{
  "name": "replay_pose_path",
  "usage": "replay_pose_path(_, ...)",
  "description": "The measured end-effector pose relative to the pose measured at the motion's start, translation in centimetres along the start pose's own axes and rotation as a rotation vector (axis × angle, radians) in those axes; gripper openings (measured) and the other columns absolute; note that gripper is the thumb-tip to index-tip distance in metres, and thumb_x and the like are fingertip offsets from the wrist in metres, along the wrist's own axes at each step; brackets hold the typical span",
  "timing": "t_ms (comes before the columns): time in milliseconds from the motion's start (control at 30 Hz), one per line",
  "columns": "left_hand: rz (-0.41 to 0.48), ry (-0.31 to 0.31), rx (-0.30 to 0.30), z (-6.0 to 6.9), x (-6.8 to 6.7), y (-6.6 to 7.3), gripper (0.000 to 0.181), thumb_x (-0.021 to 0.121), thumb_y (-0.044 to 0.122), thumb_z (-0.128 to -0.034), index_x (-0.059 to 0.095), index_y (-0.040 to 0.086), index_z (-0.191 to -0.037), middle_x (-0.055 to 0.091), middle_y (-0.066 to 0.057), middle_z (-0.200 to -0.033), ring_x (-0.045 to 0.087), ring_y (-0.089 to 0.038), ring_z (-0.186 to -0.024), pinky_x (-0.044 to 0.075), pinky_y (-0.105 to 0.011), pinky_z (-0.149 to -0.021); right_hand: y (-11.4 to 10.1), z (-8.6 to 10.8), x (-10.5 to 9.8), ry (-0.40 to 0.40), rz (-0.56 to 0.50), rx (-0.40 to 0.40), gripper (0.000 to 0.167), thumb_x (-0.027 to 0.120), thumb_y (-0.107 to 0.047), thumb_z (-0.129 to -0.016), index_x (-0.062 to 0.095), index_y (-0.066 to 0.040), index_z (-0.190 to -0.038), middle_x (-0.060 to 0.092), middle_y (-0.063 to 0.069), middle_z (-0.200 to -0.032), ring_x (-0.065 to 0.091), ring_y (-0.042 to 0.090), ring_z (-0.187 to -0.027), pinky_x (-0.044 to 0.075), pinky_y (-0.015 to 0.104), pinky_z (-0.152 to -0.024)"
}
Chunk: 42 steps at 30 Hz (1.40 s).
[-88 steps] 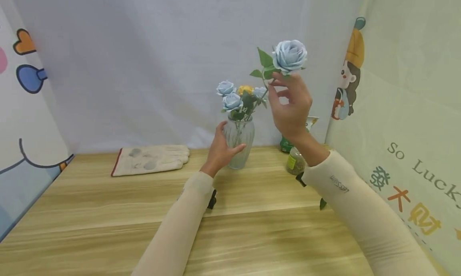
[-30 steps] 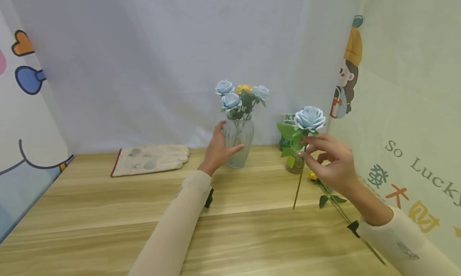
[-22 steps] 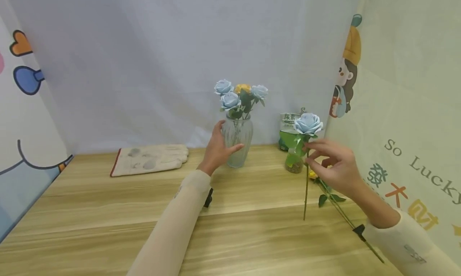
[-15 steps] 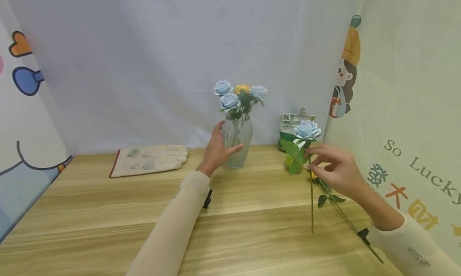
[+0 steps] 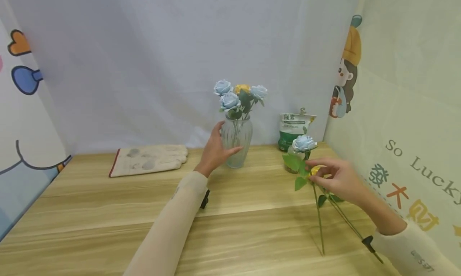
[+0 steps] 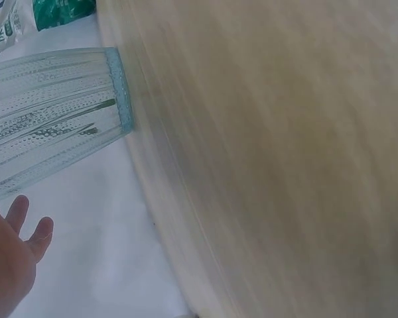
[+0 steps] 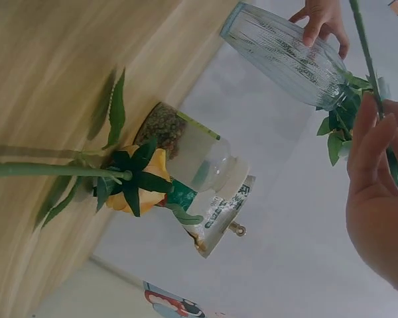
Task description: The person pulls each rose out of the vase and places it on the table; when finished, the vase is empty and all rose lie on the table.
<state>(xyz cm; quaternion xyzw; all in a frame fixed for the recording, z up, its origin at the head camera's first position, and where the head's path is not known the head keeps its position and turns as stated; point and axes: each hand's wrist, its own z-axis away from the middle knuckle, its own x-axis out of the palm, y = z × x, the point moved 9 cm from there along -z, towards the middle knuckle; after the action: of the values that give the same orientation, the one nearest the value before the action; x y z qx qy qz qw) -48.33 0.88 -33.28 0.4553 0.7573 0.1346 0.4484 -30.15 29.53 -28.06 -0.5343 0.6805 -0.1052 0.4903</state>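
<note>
My left hand (image 5: 215, 151) grips the side of a clear ribbed glass vase (image 5: 239, 146), which stands upright. Several blue roses (image 5: 230, 101) and a yellow rose (image 5: 243, 88) stick out of it. In the right wrist view, the thumb lies across the glass. At the right, my right hand (image 5: 342, 180) pinches the green stem of a single blue rose (image 5: 304, 143) just below its leaves. That stem slants down toward me, low over the table. Behind the fingers lies a yellow rose (image 7: 146, 179) with a long stem, its head partly hidden in the head view.
A jar of brown granules (image 7: 182, 139) stands at the back right, before a clipped green-and-white pouch (image 5: 293, 127). White work gloves (image 5: 149, 160) lie on the wooden table (image 5: 108, 220) at the left. Curtains hang behind and along the right side.
My right hand has brought the blue rose from above the vase over to the right and down, its stem now tilting toward me. The left hand has stayed on the vase.
</note>
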Motion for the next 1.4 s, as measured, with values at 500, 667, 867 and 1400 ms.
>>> replay_pose_path(500, 0.023, -0.016, 0.024, 0.2, 0.2, -0.3, 0.107, 0.085, 0.042, -0.0768, 0.019, 0.01, -0.155, 0.038, -0.021, -0.15, 0.049, -0.036, -0.126, 0.045, -0.05, -0.101, 3.0, 1.0, 1.1, -0.119, 0.007, 0.168, 0.034, 0.07, 0.007, -0.086, 0.065, 0.009, -0.12, 0.065, 0.025, -0.108, 0.06, 0.007, -0.059, 0.044, 0.029, -0.039)
replay_pose_path(667, 0.023, -0.016, 0.026, 0.2, 0.5, -0.4, 0.11, 0.086, 0.042, -0.0754, 0.017, 0.011, -0.155, 0.037, -0.022, -0.151, 0.044, -0.037, -0.134, 0.041, -0.051, -0.106, 3.9, 1.5, 1.5, -0.201, -0.014, 0.265, 0.035, 0.068, 0.005, -0.087, 0.062, 0.011, -0.121, 0.062, 0.031, -0.115, 0.064, 0.007, -0.064, 0.046, 0.03, -0.041)
replay_pose_path(867, 0.023, 0.0, 0.059, 0.0, 0.5, 0.0, 0.112, 0.087, 0.04, -0.0747, 0.016, 0.008, -0.155, 0.034, -0.022, -0.153, 0.041, -0.037, -0.136, 0.037, -0.05, -0.11, 5.3, 1.9, 1.4, -0.274, -0.017, 0.327, 0.037, 0.066, 0.004, -0.089, 0.06, 0.012, -0.124, 0.065, 0.029, -0.112, 0.069, 0.016, -0.069, 0.049, 0.031, -0.044)
replay_pose_path(1400, 0.017, 0.014, 0.09, -0.3, 0.7, 0.2, 0.11, 0.087, 0.034, -0.0766, 0.014, 0.006, -0.155, 0.028, -0.021, -0.156, 0.037, -0.037, -0.139, 0.034, -0.049, -0.112, 7.7, 2.0, 0.5, -0.313, 0.021, 0.44, 0.042, 0.068, 0.0, -0.088, 0.058, 0.012, -0.128, 0.065, 0.025, -0.114, 0.069, 0.021, -0.073, 0.048, 0.03, -0.044)
